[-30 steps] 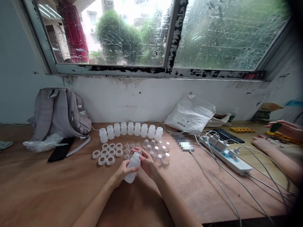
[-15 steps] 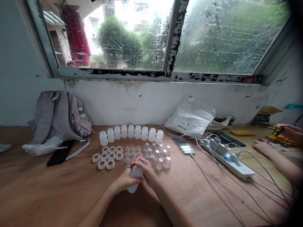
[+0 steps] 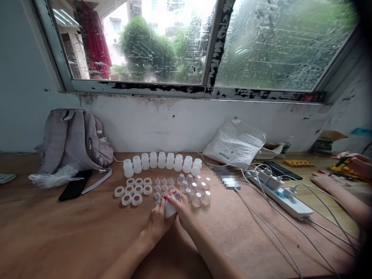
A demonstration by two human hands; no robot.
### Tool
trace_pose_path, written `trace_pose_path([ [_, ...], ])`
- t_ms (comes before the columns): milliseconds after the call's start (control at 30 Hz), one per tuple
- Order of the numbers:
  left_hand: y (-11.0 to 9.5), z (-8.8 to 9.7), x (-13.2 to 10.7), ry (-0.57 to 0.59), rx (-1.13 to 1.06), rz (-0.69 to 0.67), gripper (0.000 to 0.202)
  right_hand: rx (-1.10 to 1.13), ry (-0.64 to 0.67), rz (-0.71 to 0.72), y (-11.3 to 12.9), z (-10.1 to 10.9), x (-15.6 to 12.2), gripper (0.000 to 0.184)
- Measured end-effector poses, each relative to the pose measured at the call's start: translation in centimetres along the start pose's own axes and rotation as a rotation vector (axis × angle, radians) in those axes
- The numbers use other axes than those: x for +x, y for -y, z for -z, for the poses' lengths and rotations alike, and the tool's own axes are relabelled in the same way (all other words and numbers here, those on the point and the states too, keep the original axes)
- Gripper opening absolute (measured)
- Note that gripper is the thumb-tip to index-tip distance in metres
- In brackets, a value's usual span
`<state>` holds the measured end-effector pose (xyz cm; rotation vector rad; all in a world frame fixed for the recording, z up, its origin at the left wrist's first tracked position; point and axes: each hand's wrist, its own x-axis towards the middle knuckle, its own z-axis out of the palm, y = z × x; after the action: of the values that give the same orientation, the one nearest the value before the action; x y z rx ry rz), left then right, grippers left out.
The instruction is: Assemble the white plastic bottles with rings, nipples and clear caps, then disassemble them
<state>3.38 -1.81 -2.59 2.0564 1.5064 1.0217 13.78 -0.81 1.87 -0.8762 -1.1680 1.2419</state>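
A white baby bottle [image 3: 170,210] is held between both hands near the table's front. My left hand [image 3: 157,221] wraps round its body and covers most of it. At its top, my right hand [image 3: 183,208] has its fingers closed round the clear cap [image 3: 176,197]. Just beyond my hands lie several clear teats [image 3: 164,182] in rows. Several white collar rings [image 3: 126,199] lie to the left of the teats, and several clear dome caps [image 3: 196,200] to the right. Open white bottles [image 3: 162,160] stand upright in a curved row behind them.
A grey backpack [image 3: 72,139], a plastic bag [image 3: 55,177] and a black phone-like slab [image 3: 74,186] lie left. On the right are a silvery pouch [image 3: 236,141], a white power strip [image 3: 293,206] and trailing cables. Another person's hands [image 3: 322,181] are at the far right.
The bottle has turned more upright in my hands. My left hand has shifted to wrap further round its body, and my right hand stays at the cap. The view has tilted slightly.
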Motion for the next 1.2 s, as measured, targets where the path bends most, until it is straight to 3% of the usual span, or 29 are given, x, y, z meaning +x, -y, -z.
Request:
trace_pose_path([
  [100,0.0,0.6,0.2,-0.034,-0.045,-0.092,0.041,-0.181,0.112,0.049,1.0,0.8,0.1,0.020],
  [233,-0.1,1.8,0.8,-0.110,-0.092,-0.212,0.041,-0.581,0.295,0.112,3.0,3.8,1.1,0.031],
  [367,0.1,2.3,1.1,-0.197,-0.091,-0.183,0.047,-1.199,0.056,0.298,3.5,7.2,2.4,0.025],
  [467,0.2,2.5,1.1,-0.244,-0.140,-0.107,0.052,-1.537,-0.028,0.261,2.8,8.3,2.9,0.024],
  [533,0.3,2.8,1.1,-0.272,-0.171,-0.086,0.051,-1.637,-0.014,0.221,2.3,8.4,2.9,0.024],
  [667,0.5,3.3,1.1,-0.311,-0.215,-0.078,0.046,-1.598,0.169,0.234,2.3,8.0,2.7,0.015],
  [767,0.7,3.6,1.1,-0.330,-0.233,-0.055,0.046,-1.491,0.295,0.246,2.6,7.6,2.6,0.031],
  [967,0.7,4.0,1.2,-0.350,-0.201,-0.158,0.042,-1.375,0.246,0.207,1.4,6.5,2.1,0.031],
  [1067,0.6,4.1,1.2,-0.345,-0.172,-0.230,0.041,-1.206,0.263,0.194,0.9,6.3,2.0,0.022],
  [1200,0.6,4.1,1.1,-0.277,-0.181,-0.254,0.045,-0.740,0.020,0.074,2.2,6.6,2.4,0.029],
])
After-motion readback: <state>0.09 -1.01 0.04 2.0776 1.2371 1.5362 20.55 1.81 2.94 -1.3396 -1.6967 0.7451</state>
